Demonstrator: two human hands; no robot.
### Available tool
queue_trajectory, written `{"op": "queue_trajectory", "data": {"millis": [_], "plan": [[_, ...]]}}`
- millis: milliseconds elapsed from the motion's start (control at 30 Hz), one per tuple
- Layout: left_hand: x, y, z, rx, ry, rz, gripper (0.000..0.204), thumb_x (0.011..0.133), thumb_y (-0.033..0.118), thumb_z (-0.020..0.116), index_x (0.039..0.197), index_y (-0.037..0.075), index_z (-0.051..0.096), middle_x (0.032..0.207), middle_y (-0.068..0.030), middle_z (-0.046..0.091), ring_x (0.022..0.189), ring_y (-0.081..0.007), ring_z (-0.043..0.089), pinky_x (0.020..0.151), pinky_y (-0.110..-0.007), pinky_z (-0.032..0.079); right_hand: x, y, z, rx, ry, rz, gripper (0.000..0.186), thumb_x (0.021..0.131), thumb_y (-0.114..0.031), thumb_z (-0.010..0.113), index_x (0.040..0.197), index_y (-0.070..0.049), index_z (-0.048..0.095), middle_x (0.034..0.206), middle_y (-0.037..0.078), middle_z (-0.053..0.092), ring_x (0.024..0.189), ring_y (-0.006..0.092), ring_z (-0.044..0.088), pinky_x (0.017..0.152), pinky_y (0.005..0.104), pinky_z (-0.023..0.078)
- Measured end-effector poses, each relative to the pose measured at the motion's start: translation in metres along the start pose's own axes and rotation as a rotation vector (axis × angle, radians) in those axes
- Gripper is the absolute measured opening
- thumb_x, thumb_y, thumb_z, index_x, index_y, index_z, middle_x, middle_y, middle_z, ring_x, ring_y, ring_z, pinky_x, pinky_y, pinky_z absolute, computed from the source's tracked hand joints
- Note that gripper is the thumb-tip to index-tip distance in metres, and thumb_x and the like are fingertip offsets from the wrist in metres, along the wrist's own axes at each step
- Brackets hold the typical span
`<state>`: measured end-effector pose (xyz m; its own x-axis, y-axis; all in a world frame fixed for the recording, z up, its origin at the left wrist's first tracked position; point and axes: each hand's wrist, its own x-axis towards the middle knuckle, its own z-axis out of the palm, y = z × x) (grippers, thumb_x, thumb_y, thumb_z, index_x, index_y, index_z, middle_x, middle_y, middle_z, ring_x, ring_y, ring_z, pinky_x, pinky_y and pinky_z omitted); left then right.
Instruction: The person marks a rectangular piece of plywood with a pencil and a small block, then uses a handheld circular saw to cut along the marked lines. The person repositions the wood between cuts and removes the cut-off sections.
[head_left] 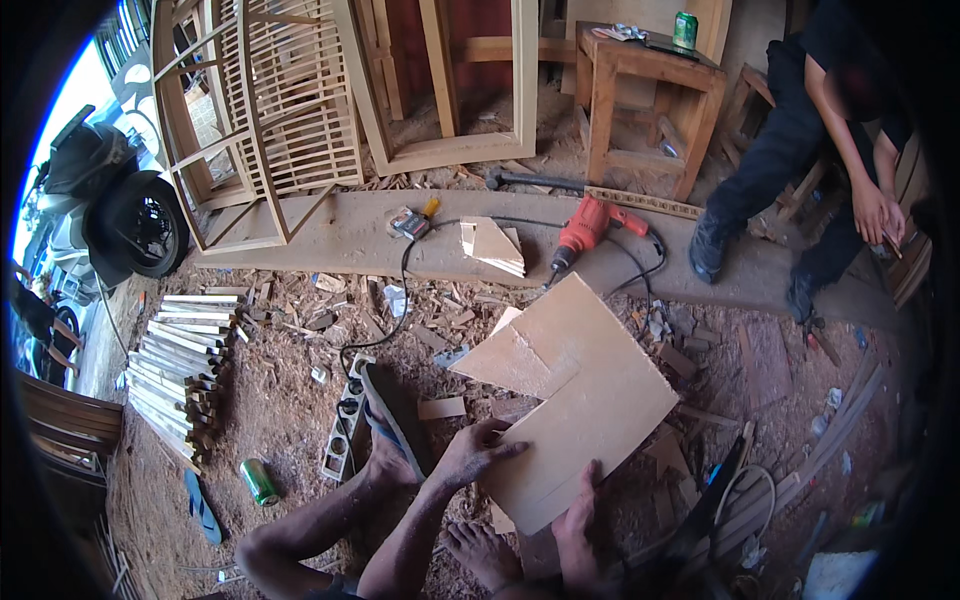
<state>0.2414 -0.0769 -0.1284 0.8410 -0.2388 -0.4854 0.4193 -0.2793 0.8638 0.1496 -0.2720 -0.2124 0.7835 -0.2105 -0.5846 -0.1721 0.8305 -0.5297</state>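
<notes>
A light-brown thin plywood board (610, 390) is tilted in front of me above my lap. At its left edge my left hand (474, 456) is closed on it, thumb on the top face and fingers underneath. My right hand (577, 522) holds the near edge, its thumb lying on the face and its other fingers hidden below. A pointed plywood piece (505, 355) shows beside the board's upper left edge; whether it is separate or part of the board, I cannot tell. My bare foot (482, 552) is under the board.
Beyond lie a red power drill (590, 228), stacked plywood offcuts (492, 246) and a corded tool (410, 222). A power strip (345, 425) is by my sandalled foot. Wood sticks (185, 365) and a green can (259, 482) lie left; a person (800, 150) sits at right.
</notes>
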Motion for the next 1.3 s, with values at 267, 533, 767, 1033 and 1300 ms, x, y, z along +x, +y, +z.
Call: {"op": "queue_trajectory", "data": {"millis": [267,533,767,1033,1300], "plan": [[0.016,-0.006,-0.051,0.278,-0.193,0.135,0.051,0.085,0.044,0.073,0.111,0.000,0.068,0.095,-0.0140,0.071,0.092,-0.0205,0.066,0.084,-0.037,0.049,-0.050,-0.050,-0.002,-0.567,-0.233,0.322,0.039,0.098,-0.024,0.065,0.125,0.002,0.054,0.114,0.015,0.066,0.094,0.0228,0.070,0.076,0.0342,0.059],[0.061,0.048,-0.097,0.742,-0.622,0.136,0.042,0.085,0.039,0.075,0.111,0.006,0.070,0.101,-0.0118,0.072,0.096,-0.0220,0.066,0.084,-0.038,0.052,0.009,-0.191,-0.001,-0.883,0.015,-0.410,0.029,0.102,-0.025,0.058,0.122,-0.004,0.057,0.104,0.010,0.063,0.092,0.0172,0.063,0.079,0.0327,0.052],[0.104,0.102,-0.075,1.097,-0.915,0.149,0.043,0.083,0.043,0.077,0.110,0.010,0.072,0.103,-0.0083,0.073,0.099,-0.0259,0.067,0.087,-0.040,0.051,0.077,-0.151,-0.004,-0.445,-0.257,0.057,0.037,0.093,-0.011,0.064,0.128,-0.002,0.059,0.118,0.010,0.064,0.105,0.0178,0.062,0.090,0.0335,0.050],[0.163,0.127,-0.020,1.573,-1.154,0.098,0.053,0.077,0.044,0.081,0.113,0.007,0.074,0.115,-0.0146,0.072,0.107,-0.0314,0.066,0.091,-0.042,0.052,0.035,-0.160,-0.022,-0.979,-0.443,0.067,0.029,0.089,-0.014,0.069,0.112,0.004,0.067,0.099,0.006,0.071,0.086,0.0151,0.066,0.076,0.0313,0.052],[0.193,0.125,0.023,1.697,-0.993,0.198,0.050,0.074,0.040,0.083,0.108,0.005,0.074,0.106,-0.0150,0.073,0.102,-0.0329,0.067,0.086,-0.042,0.052,0.055,-0.134,-0.040,-1.505,-0.235,-0.368,0.038,0.096,-0.035,0.062,0.104,0.002,0.064,0.087,0.008,0.068,0.078,0.0170,0.062,0.068,0.0351,0.049]]}}
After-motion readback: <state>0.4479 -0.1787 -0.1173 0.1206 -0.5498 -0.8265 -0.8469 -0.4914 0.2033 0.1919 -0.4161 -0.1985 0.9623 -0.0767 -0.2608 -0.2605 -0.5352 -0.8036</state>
